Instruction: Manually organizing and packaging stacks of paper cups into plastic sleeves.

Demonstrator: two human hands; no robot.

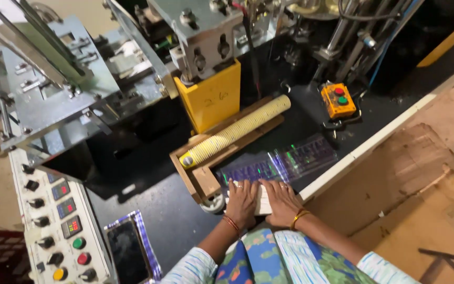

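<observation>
My left hand (241, 202) and my right hand (281, 200) lie side by side, palms down, on a short white stack of nested paper cups (263, 201) lying on its side at the near edge of the black machine table (174, 210). Both hands press on the stack, which is mostly hidden under them. Just beyond my fingers lies a pile of shiny clear plastic sleeves (282, 163). A long row of nested pale cups (237, 130) rests in a wooden trough (200, 179) slanting away from my left hand.
A yellow machine block (211, 100) stands behind the trough. An orange box with red and green buttons (338, 100) sits at the right. A white control panel with knobs and displays (59, 221) is at the left, a dark foil-edged tray (130, 247) beside it. Cardboard sheets (421, 179) lie right.
</observation>
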